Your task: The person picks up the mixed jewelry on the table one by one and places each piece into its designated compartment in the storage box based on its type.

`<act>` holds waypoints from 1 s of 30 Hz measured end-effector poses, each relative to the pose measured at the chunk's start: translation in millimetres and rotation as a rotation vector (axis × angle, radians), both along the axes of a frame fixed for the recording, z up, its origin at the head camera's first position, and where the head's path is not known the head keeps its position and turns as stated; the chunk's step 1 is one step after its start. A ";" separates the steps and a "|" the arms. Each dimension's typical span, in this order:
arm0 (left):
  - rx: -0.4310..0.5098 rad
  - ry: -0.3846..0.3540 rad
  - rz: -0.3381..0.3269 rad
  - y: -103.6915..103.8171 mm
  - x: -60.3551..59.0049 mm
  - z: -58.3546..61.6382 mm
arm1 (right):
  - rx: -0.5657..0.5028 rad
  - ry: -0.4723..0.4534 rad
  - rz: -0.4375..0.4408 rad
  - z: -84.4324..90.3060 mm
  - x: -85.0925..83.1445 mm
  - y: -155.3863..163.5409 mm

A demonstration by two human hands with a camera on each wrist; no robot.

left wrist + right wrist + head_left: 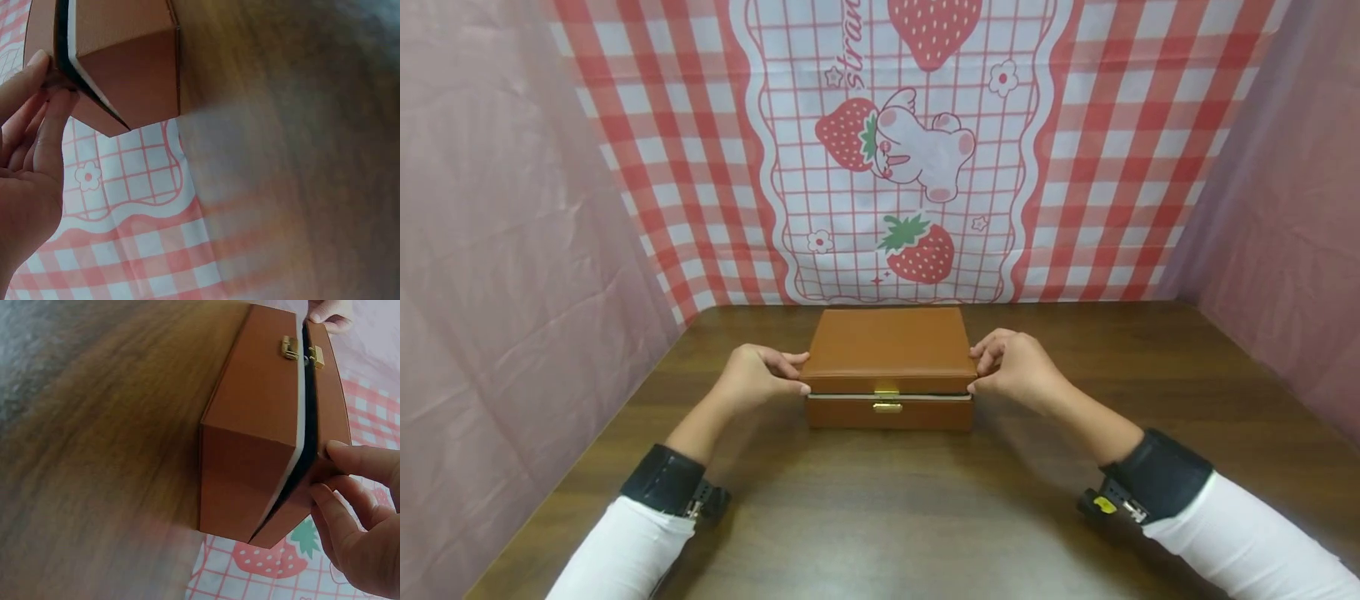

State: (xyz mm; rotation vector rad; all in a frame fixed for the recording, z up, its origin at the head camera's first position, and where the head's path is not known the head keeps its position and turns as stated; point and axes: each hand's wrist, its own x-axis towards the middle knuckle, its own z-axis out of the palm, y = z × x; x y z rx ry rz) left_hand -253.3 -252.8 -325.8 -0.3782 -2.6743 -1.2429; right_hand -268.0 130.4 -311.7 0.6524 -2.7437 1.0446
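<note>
A brown leather-look box [889, 414] with a gold clasp [887, 407] stands on the wooden table. Its lid [891, 342] is raised a little at the front, and a narrow dark gap with a pale rim shows along the front and sides. At the lid's left front corner, my left hand [756, 377] pinches the edge between thumb and fingers. My right hand [1017, 367] grips the opposite front corner the same way. In the right wrist view the two clasp halves [289, 348] are apart. The inside of the box is hidden.
The wooden table [880, 508] extends around the box. Behind it hangs a red-and-white checked cloth [1097, 167] with strawberry prints. Pinkish cloth hangs at the left [512, 250] and right [1285, 217]. Each wrist wears a black band [664, 482].
</note>
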 end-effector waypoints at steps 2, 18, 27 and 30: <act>-0.033 0.028 0.004 2.0 1.4 -0.1 | 0.013 0.015 -0.002 -1.6 -0.5 -0.5; -0.338 0.293 -0.111 19.7 6.3 25.4 | 0.405 0.190 0.017 12.7 4.1 -13.0; -0.586 0.318 -0.268 68.3 3.2 23.2 | 0.536 0.489 0.147 11.5 12.5 -60.7; -0.634 0.332 -0.270 78.2 -1.0 19.7 | 0.537 0.513 0.213 5.2 10.9 -72.9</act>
